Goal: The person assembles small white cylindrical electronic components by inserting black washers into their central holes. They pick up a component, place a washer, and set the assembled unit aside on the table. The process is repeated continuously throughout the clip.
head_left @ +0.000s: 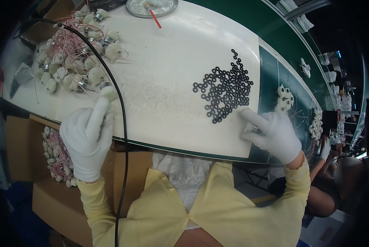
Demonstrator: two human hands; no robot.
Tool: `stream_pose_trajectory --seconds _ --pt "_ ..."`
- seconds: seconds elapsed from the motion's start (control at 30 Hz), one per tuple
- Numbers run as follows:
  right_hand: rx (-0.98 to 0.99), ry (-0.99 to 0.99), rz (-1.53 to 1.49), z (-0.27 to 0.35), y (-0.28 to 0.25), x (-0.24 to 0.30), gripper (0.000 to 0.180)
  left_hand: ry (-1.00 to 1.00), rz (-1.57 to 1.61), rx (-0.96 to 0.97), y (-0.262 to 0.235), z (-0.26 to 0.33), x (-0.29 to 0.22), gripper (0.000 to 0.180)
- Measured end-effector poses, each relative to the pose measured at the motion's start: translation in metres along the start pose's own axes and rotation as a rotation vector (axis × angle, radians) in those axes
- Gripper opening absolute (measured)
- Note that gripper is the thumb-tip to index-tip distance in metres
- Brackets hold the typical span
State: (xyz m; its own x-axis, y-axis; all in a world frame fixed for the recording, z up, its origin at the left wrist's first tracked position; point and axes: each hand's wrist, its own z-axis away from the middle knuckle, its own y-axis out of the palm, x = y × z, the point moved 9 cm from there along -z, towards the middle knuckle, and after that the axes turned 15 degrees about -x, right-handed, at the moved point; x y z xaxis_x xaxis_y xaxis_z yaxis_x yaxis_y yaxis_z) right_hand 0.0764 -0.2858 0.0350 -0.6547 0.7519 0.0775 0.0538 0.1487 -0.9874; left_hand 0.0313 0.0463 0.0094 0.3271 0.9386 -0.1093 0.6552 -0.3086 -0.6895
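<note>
My left hand (87,142), in a white glove, reaches over the table's near edge with its index finger stretched out and the other fingers bent. Its fingertip is at a round off-white part with a metal band (108,90), at the near side of a pile of similar wired parts (75,61). My right hand (275,136), also gloved, is at the right of the white tabletop, its fingers curled round a small greyish thing that is too blurred to name. Just beyond those fingers lies a flat cluster of small black rings (225,88).
A black cable (122,107) hangs across the left side. At the far edge stands a round metal dish (153,8) with a red stick. An open cardboard box (48,201) holds more wired parts below. White parts (284,99) lie on the green surface; a co-worker (328,181) sits right.
</note>
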Motion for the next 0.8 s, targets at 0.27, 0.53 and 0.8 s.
stream_pose_trajectory --seconds 0.27,0.53,0.8 --pt "-0.127 0.299 -0.293 0.011 0.021 -0.012 0.038 -0.008 0.131 -0.092 0.017 -0.025 -0.013 0.037" --pt "-0.098 0.616 -0.806 0.01 0.032 -0.013 0.031 -0.029 0.172 -0.165 0.021 -0.019 -0.012 0.037" --pt "-0.119 0.538 -0.788 -0.003 0.033 -0.007 0.027 -0.074 0.237 -0.144 0.022 -0.021 -0.01 0.039"
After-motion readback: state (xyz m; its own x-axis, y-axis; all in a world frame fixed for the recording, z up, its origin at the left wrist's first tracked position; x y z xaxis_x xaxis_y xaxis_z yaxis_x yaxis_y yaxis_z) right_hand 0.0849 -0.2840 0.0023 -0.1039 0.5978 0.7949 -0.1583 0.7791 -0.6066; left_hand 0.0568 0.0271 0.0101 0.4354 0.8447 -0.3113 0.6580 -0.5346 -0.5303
